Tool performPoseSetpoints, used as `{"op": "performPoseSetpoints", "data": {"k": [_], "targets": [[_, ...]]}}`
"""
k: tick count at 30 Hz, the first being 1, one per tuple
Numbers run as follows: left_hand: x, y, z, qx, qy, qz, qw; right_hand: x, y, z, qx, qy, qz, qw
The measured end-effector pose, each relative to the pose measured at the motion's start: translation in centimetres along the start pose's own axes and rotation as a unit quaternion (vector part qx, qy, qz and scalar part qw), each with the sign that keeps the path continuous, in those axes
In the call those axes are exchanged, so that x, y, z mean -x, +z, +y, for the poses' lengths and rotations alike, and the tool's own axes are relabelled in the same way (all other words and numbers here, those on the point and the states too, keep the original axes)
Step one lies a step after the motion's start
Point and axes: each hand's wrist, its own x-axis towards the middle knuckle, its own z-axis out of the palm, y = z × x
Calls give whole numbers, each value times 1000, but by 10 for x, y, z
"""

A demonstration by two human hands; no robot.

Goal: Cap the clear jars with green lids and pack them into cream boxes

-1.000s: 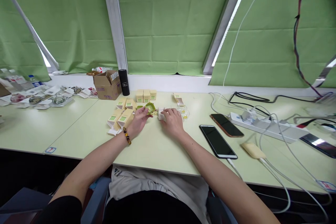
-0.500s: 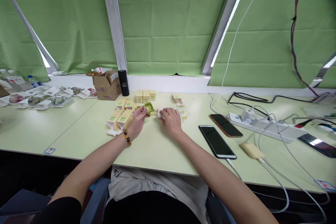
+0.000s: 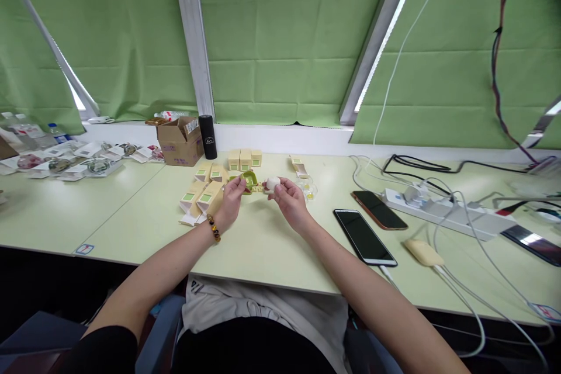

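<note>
Between thumb and fingers, my left hand (image 3: 232,198) pinches a small green open case (image 3: 249,180) just above the table. My right hand (image 3: 291,201) grips a small white rounded object (image 3: 272,183), palm turned partly up; its exact kind is too small to make out. Small yellowish pieces (image 3: 258,187) lie between the two hands. Close to the left hand are several cream-yellow boxes with green squares (image 3: 209,196), some with flaps open. Clear plastic packaging with yellow bits (image 3: 307,188) lies just right of my right hand.
Farther back stand more small yellow boxes (image 3: 244,160), a cardboard box (image 3: 179,143) and a black cylinder (image 3: 207,137). An opened box (image 3: 298,166) lies right of them. Phones (image 3: 363,236), a power strip (image 3: 447,210) and cables occupy the right; packaged items (image 3: 65,160) the left.
My right hand has turned from palm down to partly palm up, so the white object now shows in its fingers. The left hand keeps the green case in nearly the same place.
</note>
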Motion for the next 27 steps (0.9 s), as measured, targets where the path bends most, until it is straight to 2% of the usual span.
{"op": "performPoseSetpoints", "data": {"k": [6,14,22,27], "targets": [[1,2,0,-26,-8,-24,999,0,-1,-1,-87,16,48,995],[6,7,6,-42,3,-13,999,3,9,-16,-144,31,39,988],[3,8,4,-67,7,-8,998,3,9,-11,-57,16,80,995],[0,7,-1,-77,14,-6,997,1,10,-8,2,16,77,997]]}}
